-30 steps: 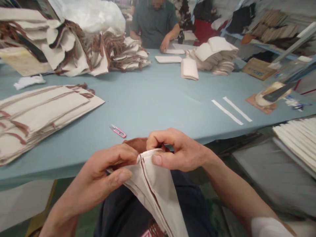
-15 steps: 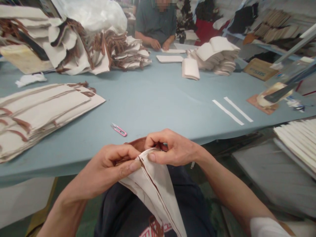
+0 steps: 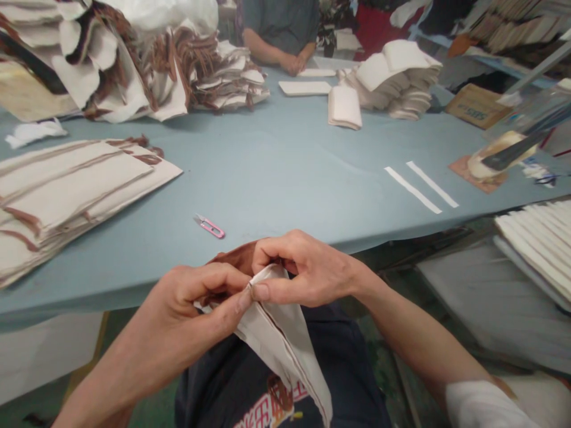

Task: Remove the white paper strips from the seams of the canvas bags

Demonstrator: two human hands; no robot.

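Note:
A cream fabric piece (image 3: 285, 321) with a dark brown seam line hangs from both hands over my lap. My left hand (image 3: 203, 306) pinches its upper edge between thumb and fingers. Close beside it, my right hand (image 3: 301, 270) grips the same edge, the two thumbs almost touching at the seam. Behind the fingers shows a brown strap or lining (image 3: 243, 255), partly hidden by the hands. Pink thread snips (image 3: 210, 226) lie on the blue table (image 3: 267, 172) just beyond my hands.
Flat cream pieces with brown straps (image 3: 75, 190) lie stacked at left, a taller heap (image 3: 178, 77) behind. Folded cream pads (image 3: 397, 77) stand at the far right. Two white strips (image 3: 413, 189) lie near a glue pot (image 3: 495, 157). A co-worker (image 3: 281, 35) sits opposite.
My thumbs have come together at the seam, the right one moving left onto it. The view has tipped slightly downward. The co-worker's hands have drawn together.

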